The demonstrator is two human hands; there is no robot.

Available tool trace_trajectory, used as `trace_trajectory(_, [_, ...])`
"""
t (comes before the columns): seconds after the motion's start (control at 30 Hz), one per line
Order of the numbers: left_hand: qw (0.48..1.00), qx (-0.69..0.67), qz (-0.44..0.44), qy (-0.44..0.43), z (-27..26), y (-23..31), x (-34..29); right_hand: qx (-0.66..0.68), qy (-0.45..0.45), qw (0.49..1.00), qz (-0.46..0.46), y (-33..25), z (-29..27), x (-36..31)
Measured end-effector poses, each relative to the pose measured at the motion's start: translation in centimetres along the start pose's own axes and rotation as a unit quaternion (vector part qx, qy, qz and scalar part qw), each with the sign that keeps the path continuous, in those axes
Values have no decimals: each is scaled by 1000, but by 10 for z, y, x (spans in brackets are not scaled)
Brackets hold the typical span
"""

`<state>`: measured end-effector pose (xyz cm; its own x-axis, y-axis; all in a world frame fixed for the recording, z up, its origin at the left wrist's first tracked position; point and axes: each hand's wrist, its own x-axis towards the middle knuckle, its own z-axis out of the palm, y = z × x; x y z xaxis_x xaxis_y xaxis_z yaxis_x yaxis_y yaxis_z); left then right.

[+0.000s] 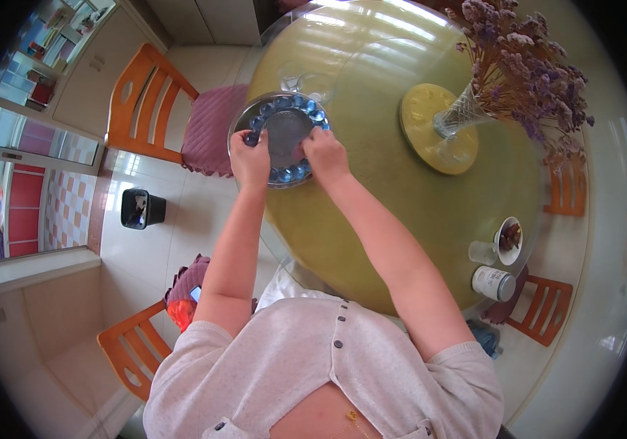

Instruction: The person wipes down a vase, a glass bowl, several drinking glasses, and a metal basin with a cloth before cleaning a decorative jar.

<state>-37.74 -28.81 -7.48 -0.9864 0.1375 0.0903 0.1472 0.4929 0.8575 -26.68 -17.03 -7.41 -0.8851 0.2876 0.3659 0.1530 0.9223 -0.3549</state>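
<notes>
A round clear dish (284, 184) with a dark, mesh-like middle stands near the left edge of the table. Shiny blue glass beads (289, 173) form a ring just inside its rim. Over the dish's left side is my left hand (250, 158), closed, with thumb and forefinger at a blue bead. My right hand (324, 152) is closed too, its curled fingers at the beads on the right side. What lies under the fingers is partly hidden. Just beyond the dish, small clear glass pieces (293, 83) lie on the tabletop.
The round yellow-green table (361, 212) has a clear glass top. To the right are a yellow turntable (419, 110), a glass vase (460, 113) of dried purple flowers, a white bowl (509, 240), a glass (482, 253) and a can (493, 284). Orange chairs (145, 102) surround it; a black bin (154, 208) stands left.
</notes>
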Motion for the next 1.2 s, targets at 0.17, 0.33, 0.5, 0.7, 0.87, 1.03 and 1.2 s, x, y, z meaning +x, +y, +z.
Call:
trace_trajectory(0.17, [983,-136,-85,-88,8,17,-25,88,171,961,199,-8,-1,30])
trace_trajectory(0.33, [992,-101,-52,-45,8,6,-22,223,79,969,75,-31,11,17])
trace_trajectory(0.5, [958,-252,-131,-41,10,0,-24,115,-102,988,-27,6,-37,-17])
trace_trajectory(0.7, [926,-323,-177,-83,6,-27,-15,103,196,970,101,-7,-85,-50])
trace_trajectory(0.87, [840,-378,-346,-178,17,18,-59,247,329,896,166,-32,-44,-84])
trace_trajectory(1.03, [840,-333,-356,-240,25,25,-80,601,364,681,209,5,-57,-80])
trace_trajectory(1.2, [772,-343,-427,-321,38,13,-90,690,319,563,325,44,-88,-74])
